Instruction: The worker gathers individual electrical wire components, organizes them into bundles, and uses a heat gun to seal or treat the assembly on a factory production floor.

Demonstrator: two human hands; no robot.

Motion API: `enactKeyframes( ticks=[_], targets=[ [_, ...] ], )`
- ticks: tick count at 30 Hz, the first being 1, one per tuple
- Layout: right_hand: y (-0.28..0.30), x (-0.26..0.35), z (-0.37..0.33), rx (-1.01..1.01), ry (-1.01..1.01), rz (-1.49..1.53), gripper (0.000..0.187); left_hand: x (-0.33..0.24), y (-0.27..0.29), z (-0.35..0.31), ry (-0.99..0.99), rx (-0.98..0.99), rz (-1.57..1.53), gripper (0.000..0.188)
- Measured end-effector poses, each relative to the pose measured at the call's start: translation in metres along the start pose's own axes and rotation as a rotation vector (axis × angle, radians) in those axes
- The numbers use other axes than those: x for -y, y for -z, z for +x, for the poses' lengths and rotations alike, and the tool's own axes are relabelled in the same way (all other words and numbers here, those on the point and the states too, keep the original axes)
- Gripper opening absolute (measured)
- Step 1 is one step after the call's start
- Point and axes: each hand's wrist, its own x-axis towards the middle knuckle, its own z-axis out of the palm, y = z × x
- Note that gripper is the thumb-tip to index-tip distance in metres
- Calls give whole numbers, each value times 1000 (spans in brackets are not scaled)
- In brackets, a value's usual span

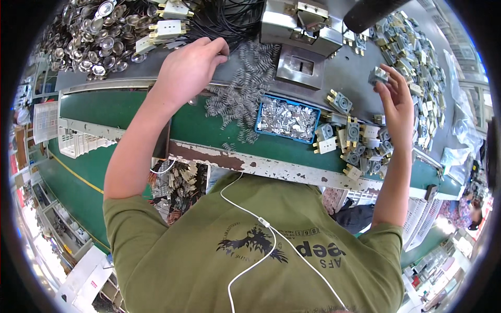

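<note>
My right hand (399, 104) is raised over the right side of the bench, its thumb and fingers pinching a small grey switch-like block (378, 76). Similar grey and cream blocks with brass terminals lie in a big pile (417, 68) just beyond it, and a smaller heap (360, 143) sits below it. My left hand (193, 68) hovers at the left, fingers curled together beside a heap of small coil springs (242, 86). Whatever those fingers hold, if anything, is hidden. Between my hands stands a metal fixture (300, 68) with a recessed block in front.
A blue tray (257, 122) of small metal pieces sits near the front edge. Round metal caps (102, 44) are heaped far left, beside several white blocks (169, 27) and black wires (224, 21). A dark cylinder (373, 13) hangs over the fixture.
</note>
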Motion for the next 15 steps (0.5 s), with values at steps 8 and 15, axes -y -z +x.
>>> enactKeyframes(
  ticks=[8,15],
  targets=[
    [-31,24,-18,242,-120,516,46,17,13,-19,-2,87,-269,13],
    [-45,39,-22,306,-167,633,48,29,17,-34,67,151,-422,16]
  ],
)
